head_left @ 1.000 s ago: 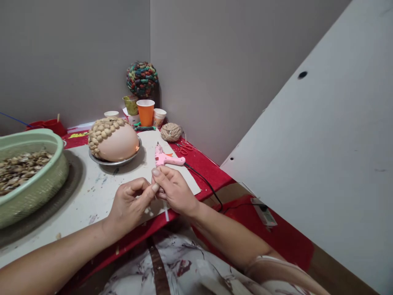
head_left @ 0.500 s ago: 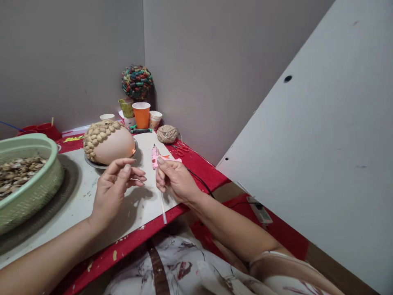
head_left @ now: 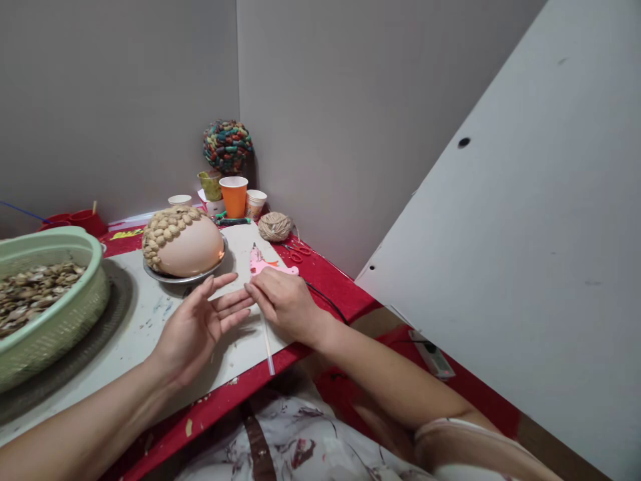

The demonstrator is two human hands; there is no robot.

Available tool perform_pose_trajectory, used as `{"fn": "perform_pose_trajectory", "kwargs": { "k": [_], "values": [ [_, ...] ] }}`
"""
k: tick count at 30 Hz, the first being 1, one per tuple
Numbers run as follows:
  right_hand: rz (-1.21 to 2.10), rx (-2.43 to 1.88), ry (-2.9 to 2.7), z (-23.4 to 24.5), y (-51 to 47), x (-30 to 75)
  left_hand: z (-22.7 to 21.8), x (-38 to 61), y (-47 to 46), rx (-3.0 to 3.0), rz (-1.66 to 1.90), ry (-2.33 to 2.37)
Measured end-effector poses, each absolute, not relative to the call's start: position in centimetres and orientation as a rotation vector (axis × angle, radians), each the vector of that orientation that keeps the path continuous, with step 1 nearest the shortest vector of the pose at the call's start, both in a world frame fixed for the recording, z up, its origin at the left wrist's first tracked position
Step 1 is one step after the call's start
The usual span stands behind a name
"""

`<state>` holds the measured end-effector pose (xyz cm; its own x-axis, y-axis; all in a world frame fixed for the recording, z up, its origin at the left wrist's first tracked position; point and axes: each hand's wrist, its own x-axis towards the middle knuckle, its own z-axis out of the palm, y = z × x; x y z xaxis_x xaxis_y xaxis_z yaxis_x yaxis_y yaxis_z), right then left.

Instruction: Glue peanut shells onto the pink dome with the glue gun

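My left hand [head_left: 197, 327] is palm up with fingers stretched out, holding nothing. Its fingertips meet my right hand [head_left: 283, 304], whose thumb and fingers are pressed together there; what they pinch, if anything, is hidden. Just beyond my right hand lies a pink glue gun [head_left: 257, 260], with a clear glue stick [head_left: 269, 354] jutting toward the table's front edge. Behind my left hand a pale balloon-like ball [head_left: 195, 250] rests in a metal bowl [head_left: 175, 279]. Tan shells or nut husks [head_left: 170, 227] cover its upper left side.
A green basket [head_left: 85, 294] of shell pieces stands at left. At the back are an orange cup [head_left: 234, 197], a multicoloured ball [head_left: 228, 145], a twine ball [head_left: 275, 226] and red-handled scissors [head_left: 299, 250]. A black cord [head_left: 328, 299] runs off the right edge. A white panel [head_left: 525, 234] slants at right.
My left hand has turned palm up and its fingers have straightened, reaching my right hand. My right hand has rolled over, back upward. The view has tilted slightly.
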<state>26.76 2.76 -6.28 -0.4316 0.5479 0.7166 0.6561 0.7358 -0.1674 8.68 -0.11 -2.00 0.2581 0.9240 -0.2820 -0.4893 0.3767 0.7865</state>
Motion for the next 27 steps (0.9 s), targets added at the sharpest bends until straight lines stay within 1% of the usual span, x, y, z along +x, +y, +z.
{"fn": "perform_pose_trajectory", "kwargs": {
  "k": [2, 5, 9, 13, 16, 19, 21, 27],
  "values": [
    [-0.196, -1.019, -2.248, -6.6, 3.4, 26.9, -1.5, 8.8, -0.3, 0.578, 1.014, 0.814],
    [-0.097, -1.125, -2.296, -6.6, 4.2, 26.9, -1.1, 8.9, -0.7, 0.523, 0.991, 0.767],
    [0.025, -1.228, -2.186, -6.0, 5.4, 27.1, -0.7, 8.9, -1.5, 0.525, 0.998, 0.695],
    [0.186, -1.289, -2.010, -5.7, 6.6, 28.0, 0.2, 8.7, -2.1, 0.662, 1.019, 0.664],
    [0.322, -1.226, -1.914, -5.4, 6.0, 28.2, 0.3, 8.4, -1.7, 0.709, 1.037, 0.680],
    [0.616, -1.021, -1.775, -4.7, 4.4, 27.7, -0.3, 8.4, -0.7, 0.649, 1.059, 0.700],
    [0.711, -0.913, -1.768, -4.3, 3.4, 27.2, -0.9, 8.4, -0.2, 0.604, 1.065, 0.701],
    [0.406, -0.855, -1.899, -4.2, 2.6, 27.0, -1.4, 8.6, -0.3, 0.580, 1.040, 0.699]
  ]
}}
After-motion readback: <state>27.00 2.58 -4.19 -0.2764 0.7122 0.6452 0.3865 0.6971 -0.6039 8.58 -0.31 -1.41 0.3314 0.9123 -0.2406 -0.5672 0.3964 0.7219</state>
